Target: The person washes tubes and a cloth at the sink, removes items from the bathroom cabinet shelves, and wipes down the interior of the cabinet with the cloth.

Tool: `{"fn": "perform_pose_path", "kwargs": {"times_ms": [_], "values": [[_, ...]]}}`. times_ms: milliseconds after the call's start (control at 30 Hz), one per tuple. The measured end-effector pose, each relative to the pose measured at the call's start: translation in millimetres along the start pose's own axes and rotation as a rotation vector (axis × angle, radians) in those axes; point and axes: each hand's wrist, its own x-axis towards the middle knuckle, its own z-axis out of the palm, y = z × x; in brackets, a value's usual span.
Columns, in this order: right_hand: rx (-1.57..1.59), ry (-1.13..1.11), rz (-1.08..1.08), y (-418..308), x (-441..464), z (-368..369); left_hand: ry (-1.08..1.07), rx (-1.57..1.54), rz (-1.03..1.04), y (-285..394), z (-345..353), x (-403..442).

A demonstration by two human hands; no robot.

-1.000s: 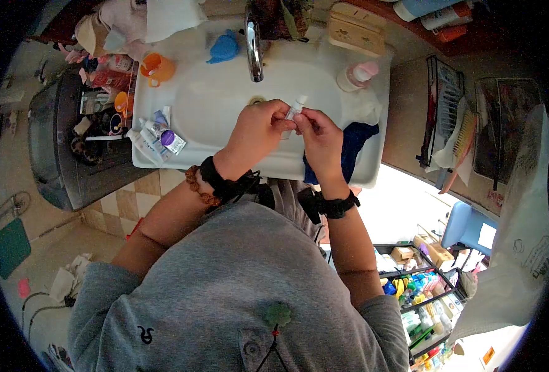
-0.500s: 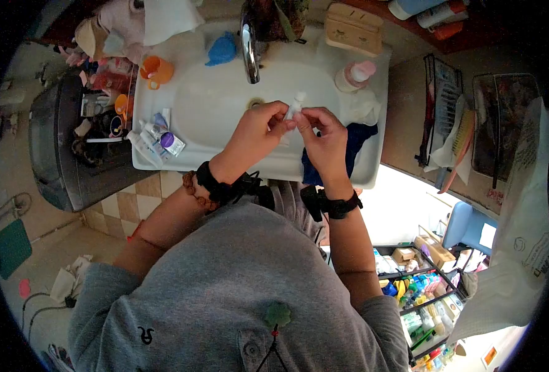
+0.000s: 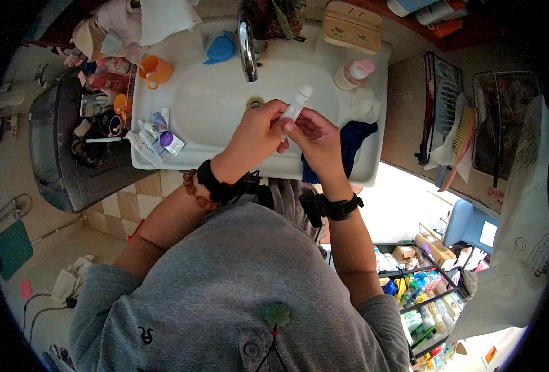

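Over the front of the white sink (image 3: 212, 124), both hands are closed around a small white tube (image 3: 295, 110). Its white cap points away from me, up and to the right. My left hand (image 3: 256, 135) grips the tube's body from the left. My right hand (image 3: 319, 141) presses on its lower part with the thumb, the other fingers curled behind. The tube's bottom end is mostly hidden by my fingers. Beneath my right wrist a dark blue cloth (image 3: 356, 141) lies over the sink's front right edge.
Several tubes (image 3: 153, 139) lie on the sink's left rim, near an orange cup (image 3: 154, 72). A blue object (image 3: 220, 48) sits beside the faucet (image 3: 247, 53). On the right are a pink-topped bottle (image 3: 354, 75), a soap box (image 3: 352, 28) and brushes (image 3: 463, 139).
The tube now shows more of its length above my fingers. My right hand has shifted slightly toward me and left, its thumb lower on the tube; my left hand stays nearly in place.
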Motion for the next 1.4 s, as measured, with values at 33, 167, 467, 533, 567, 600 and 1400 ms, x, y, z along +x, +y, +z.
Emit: {"fn": "perform_pose_path", "kwargs": {"times_ms": [33, 167, 467, 533, 567, 600, 1400], "values": [[-0.035, 0.022, 0.007, -1.4, -0.8, 1.5, -0.002, 0.049, -0.007, 2.8, -1.0, -1.2], [-0.03, 0.049, -0.066, -1.7, 2.3, -0.7, 0.024, -0.023, 0.14, -21.8, 1.4, 6.8], [-0.121, 0.128, -0.006, 8.1, 3.3, -3.2, -0.052, -0.059, 0.018, -31.6, -1.8, 4.9], [-0.26, 0.154, -0.082, 9.7, 3.1, -1.2, -0.039, -0.006, -0.016, -31.3, -1.2, 2.9], [-0.266, 0.174, -0.072, 8.9, 3.2, 1.0, -0.011, 0.019, -0.014, -29.3, -0.4, 1.9], [-0.272, 0.195, -0.062, 5.5, 2.7, 4.7, 0.015, 0.044, -0.013, -24.4, 0.8, 0.4], [-0.356, 0.106, -0.086, -20.6, 3.2, 2.8, 0.151, 0.409, 0.197, -25.0, 0.0, -2.3]]}}
